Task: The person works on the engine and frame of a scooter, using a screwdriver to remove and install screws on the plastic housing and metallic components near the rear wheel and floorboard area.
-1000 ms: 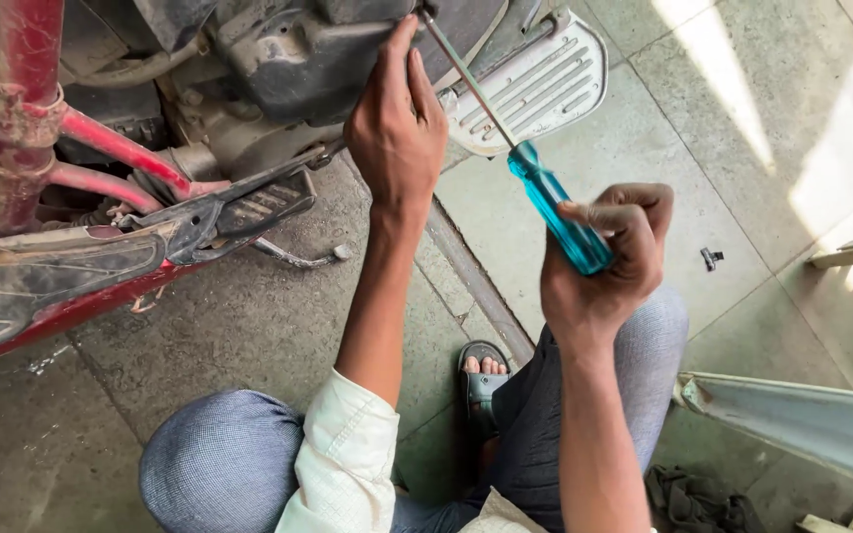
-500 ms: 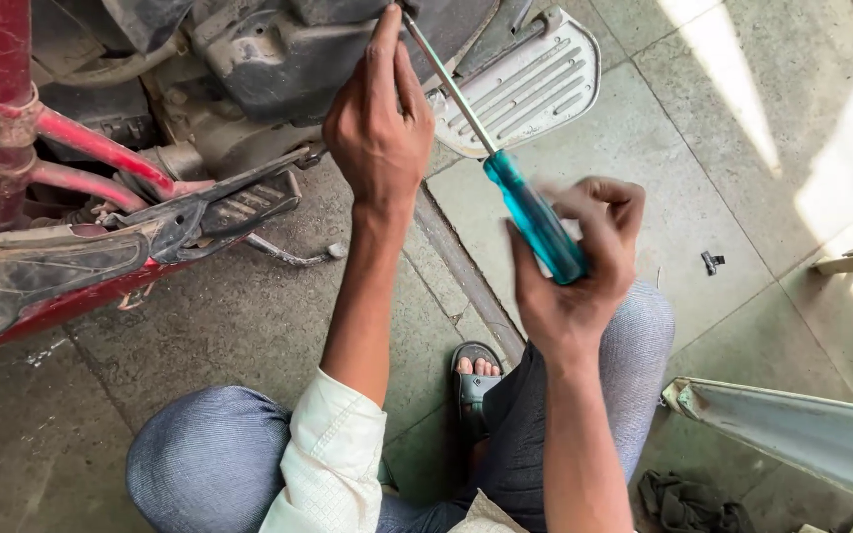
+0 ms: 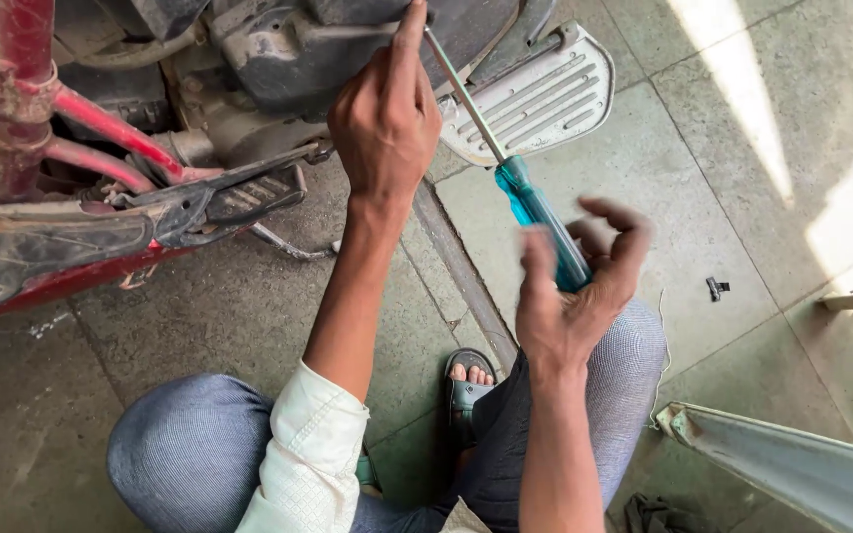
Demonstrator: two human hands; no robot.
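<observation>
A floor of grey stone tiles (image 3: 742, 128) is filling the background, with bright patches of sun lying on it at the right. At the left a red scooter frame (image 3: 81, 178) is standing, dirty and partly taken apart, and a black footrest (image 3: 239, 197) is sticking out from it. The left hand (image 3: 387, 123) is reaching up to the dark underside panel (image 3: 298, 49); its fingers are pressed together around the metal tip of the screwdriver (image 3: 535, 212), guiding it at the panel. Behind the shaft a grey ribbed footboard (image 3: 545, 99) is lying. The right hand (image 3: 570, 286) is holding the blue handle loosely, with its fingers spread and curled around it. A small black clip (image 3: 716, 288) is lying on the tiles near the right edge.
</observation>
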